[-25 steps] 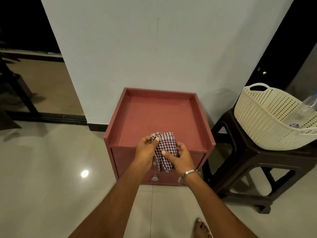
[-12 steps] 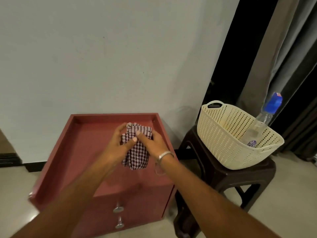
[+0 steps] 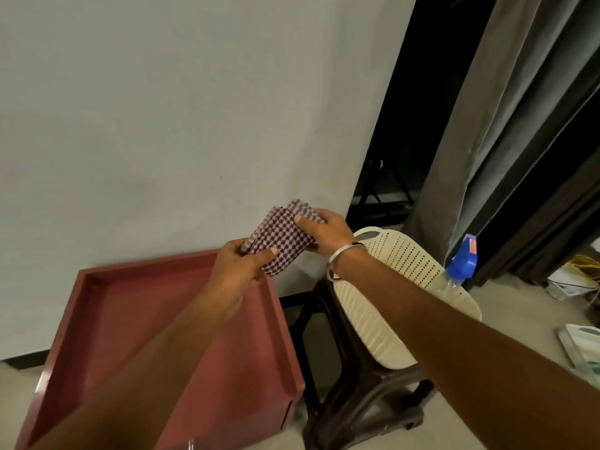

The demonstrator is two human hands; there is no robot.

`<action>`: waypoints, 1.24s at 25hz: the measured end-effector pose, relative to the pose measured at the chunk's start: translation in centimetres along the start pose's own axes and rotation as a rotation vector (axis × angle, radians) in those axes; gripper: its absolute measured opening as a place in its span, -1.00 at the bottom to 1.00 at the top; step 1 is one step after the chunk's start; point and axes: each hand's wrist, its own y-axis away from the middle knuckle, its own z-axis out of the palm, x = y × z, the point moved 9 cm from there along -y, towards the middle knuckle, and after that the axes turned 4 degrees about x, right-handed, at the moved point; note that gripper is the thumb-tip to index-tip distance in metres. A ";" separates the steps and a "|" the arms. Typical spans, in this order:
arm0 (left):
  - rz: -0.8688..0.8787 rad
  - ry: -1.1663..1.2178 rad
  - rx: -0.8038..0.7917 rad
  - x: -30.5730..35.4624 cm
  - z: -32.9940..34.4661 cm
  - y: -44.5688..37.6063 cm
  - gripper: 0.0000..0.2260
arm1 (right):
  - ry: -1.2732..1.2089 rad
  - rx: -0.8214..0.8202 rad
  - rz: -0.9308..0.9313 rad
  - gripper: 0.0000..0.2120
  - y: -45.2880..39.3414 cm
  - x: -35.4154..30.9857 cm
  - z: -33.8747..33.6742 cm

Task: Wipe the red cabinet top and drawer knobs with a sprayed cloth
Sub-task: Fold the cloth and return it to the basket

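Observation:
A folded checked cloth (image 3: 280, 241) in dark red and white is held in the air between both hands, above the far right corner of the red cabinet (image 3: 107, 319). My left hand (image 3: 238, 271) pinches its lower left edge. My right hand (image 3: 326, 233), with a metal bangle on the wrist, grips its upper right side. The cabinet's top is a shallow tray with raised rims. One drawer knob (image 3: 191, 444) barely shows at the bottom edge. A spray bottle with a blue head (image 3: 462, 264) stands in the cream basket (image 3: 399, 254) to the right.
The perforated cream basket rests on a dark plastic stool (image 3: 363, 384) right beside the cabinet. A white wall stands behind. Grey curtains (image 3: 506, 141) hang at the right, with papers and wires on the floor (image 3: 578, 280) beneath them.
Both hands have lifted the cloth from over the cabinet top up and to the right, toward the basket. The view has swung right, so the cabinet now sits at the lower left.

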 end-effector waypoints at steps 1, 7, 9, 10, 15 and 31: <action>-0.018 0.012 -0.014 1.2 1.7 -0.3 -0.56 | 0.051 -0.023 0.019 -0.64 -0.6 -1.8 -1.6; -0.155 0.062 -0.146 3.4 12.4 -1.7 -0.64 | 0.408 -0.046 0.207 -0.66 -5.8 -7.6 -12.2; -0.184 0.041 -0.181 3.1 15.4 -2.5 -0.66 | 0.484 -0.058 0.261 -0.65 -7.4 -8.6 -14.9; -0.185 0.023 -0.176 3.0 16.6 -2.9 -0.68 | 0.517 -0.067 0.285 -0.62 -8.2 -8.9 -16.1; -0.245 -0.105 -0.064 0.8 21.4 -4.9 -0.75 | 0.727 -0.153 0.364 -0.55 -11.8 -8.0 -20.9; -0.351 -0.900 0.066 -11.8 22.9 -8.6 -0.69 | 1.221 -0.535 0.334 -0.62 -16.0 7.5 -22.5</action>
